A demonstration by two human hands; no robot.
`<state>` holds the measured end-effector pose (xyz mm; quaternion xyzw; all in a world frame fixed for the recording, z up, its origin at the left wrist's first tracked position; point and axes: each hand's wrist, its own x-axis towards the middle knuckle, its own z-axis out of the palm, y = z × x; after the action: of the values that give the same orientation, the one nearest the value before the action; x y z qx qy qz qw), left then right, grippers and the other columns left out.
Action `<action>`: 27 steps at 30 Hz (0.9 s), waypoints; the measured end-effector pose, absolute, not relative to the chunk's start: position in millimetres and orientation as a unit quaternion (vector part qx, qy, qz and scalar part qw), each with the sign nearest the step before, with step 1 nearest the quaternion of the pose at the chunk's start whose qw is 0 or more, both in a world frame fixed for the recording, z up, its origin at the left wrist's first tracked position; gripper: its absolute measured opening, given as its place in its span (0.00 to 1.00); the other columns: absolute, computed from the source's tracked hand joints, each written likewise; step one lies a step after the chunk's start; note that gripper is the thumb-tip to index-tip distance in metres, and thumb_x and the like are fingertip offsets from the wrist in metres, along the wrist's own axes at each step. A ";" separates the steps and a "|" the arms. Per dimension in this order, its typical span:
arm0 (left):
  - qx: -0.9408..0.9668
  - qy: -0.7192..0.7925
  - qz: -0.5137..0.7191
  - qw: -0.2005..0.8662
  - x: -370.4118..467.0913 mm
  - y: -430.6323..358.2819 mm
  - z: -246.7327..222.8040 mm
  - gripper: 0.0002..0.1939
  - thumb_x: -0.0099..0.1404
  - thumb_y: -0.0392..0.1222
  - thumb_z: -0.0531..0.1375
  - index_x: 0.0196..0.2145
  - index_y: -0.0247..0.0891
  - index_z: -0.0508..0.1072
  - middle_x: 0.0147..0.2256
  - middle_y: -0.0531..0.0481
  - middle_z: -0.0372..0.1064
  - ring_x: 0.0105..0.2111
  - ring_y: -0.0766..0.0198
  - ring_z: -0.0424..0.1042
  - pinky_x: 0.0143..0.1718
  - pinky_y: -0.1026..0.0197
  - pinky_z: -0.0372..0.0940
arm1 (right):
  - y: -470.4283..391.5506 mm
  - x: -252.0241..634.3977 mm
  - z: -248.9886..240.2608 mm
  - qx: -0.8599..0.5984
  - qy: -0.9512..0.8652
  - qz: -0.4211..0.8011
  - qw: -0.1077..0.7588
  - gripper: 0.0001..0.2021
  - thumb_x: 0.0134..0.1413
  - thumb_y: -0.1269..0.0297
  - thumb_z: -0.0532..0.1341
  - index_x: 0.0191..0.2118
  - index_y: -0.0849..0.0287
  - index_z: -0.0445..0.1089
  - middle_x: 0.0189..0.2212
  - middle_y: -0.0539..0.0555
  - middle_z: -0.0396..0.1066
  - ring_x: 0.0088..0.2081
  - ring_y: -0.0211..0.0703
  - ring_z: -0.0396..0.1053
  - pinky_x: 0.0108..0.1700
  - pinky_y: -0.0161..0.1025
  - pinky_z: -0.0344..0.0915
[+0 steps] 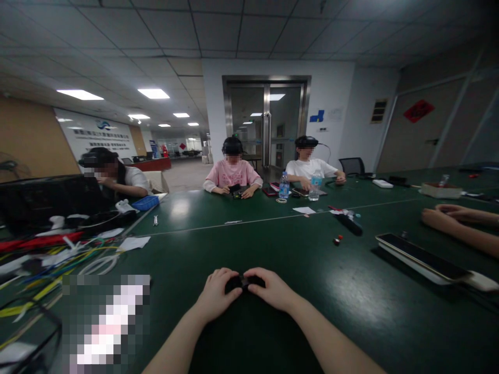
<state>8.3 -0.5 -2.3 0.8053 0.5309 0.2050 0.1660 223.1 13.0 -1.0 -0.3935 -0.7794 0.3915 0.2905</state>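
Observation:
My left hand (216, 295) and my right hand (275, 289) meet over the green table, just in front of me. Between their fingertips is a small dark object (244, 281), black with a greyish middle part. Its kind is too small and dark to make out. Thumb and fingers of my left hand close on its left end, and those of my right hand on its right end. My fingers cover much of it.
Cables and papers (134, 243) crowd the left side, near a blue basket (146, 202). A phone (423, 255) lies on a white block at right, near another person's hands (448, 219). Bottles (284, 186) stand farther back, before seated people (233, 174).

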 end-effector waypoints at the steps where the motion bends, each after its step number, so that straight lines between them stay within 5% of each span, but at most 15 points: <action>1: 0.805 0.532 0.203 0.165 8.6 -0.6 -1.6 0.19 0.61 0.52 0.55 0.49 0.46 0.67 0.47 0.49 0.64 0.49 0.56 0.61 0.51 0.54 0.55 | 12.8 223.0 -1.0 -0.394 -0.779 0.390 0.293 0.16 0.51 0.61 0.59 0.47 0.50 0.67 0.47 0.49 0.67 0.50 0.44 0.64 0.53 0.42 0.59; 27: 0.811 0.541 0.186 0.120 11.8 3.6 -7.7 0.18 0.64 0.48 0.51 0.49 0.40 0.67 0.48 0.46 0.64 0.49 0.56 0.60 0.52 0.55 0.54 | 12.4 218.4 -11.3 -0.442 -0.811 0.252 0.288 0.17 0.54 0.61 0.54 0.50 0.52 0.65 0.47 0.52 0.68 0.50 0.45 0.64 0.54 0.44 0.57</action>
<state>11.8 3.6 -7.7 0.8112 0.5414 0.1856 0.1201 218.4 12.4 -11.3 -0.4421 -0.8111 0.2524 0.2880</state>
